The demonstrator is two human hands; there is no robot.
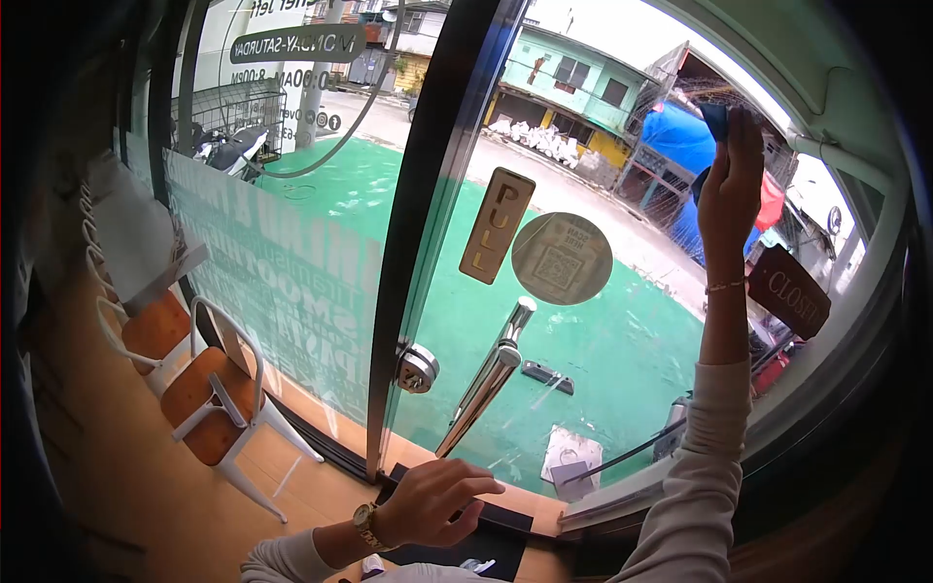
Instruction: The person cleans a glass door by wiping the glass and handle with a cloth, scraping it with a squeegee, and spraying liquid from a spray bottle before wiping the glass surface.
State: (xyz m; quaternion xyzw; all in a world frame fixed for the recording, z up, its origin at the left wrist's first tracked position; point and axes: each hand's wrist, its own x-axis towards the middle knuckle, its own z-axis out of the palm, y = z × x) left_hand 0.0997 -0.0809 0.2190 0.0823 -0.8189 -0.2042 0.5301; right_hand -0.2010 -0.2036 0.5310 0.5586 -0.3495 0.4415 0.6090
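My right hand [734,189] is raised at the upper right, against the glass door [622,379]. Its fingers press a dark blue cloth [714,120] to the pane; most of the cloth is hidden behind the hand. Wet-looking streaks show on the glass around it. Low in the middle, my left hand [442,500] hangs in the air with its fingers partly bent and apart, holding nothing. Above it is the metal door handle [486,374], not touched. A PULL sign [497,225] and a round QR code sticker [562,258] are on the door.
A CLOSED sign [788,291] hangs to the right of my right forearm. White metal chairs with wooden seats [206,391] stand at the left. A door lock [418,369] sits on the frame edge. Outside are green ground, a street and buildings.
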